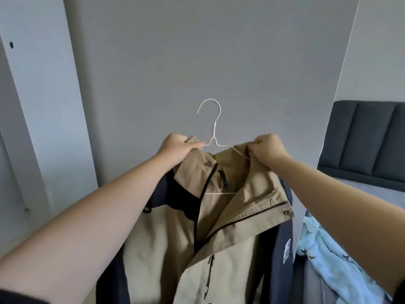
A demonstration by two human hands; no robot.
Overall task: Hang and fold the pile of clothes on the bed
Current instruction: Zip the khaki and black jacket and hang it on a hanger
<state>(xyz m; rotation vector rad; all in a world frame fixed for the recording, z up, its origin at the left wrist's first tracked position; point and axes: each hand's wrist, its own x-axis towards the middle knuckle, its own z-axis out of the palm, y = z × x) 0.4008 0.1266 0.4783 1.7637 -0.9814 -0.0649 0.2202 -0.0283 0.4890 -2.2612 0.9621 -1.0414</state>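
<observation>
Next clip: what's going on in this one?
A person is putting a tan and navy jacket onto a white wire hanger, held up in front of a grey wall. The left hand grips one side of the collar by the hanger's neck, and the right hand pinches the other side. The hook hangs on nothing yet. A light blue garment lies at the lower right, near a dark headboard.

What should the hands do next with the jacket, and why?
Probably the right hand should pull the jacket collar down over the hanger: its wire arm shows bare there, while the left hand grips the other side.
</observation>
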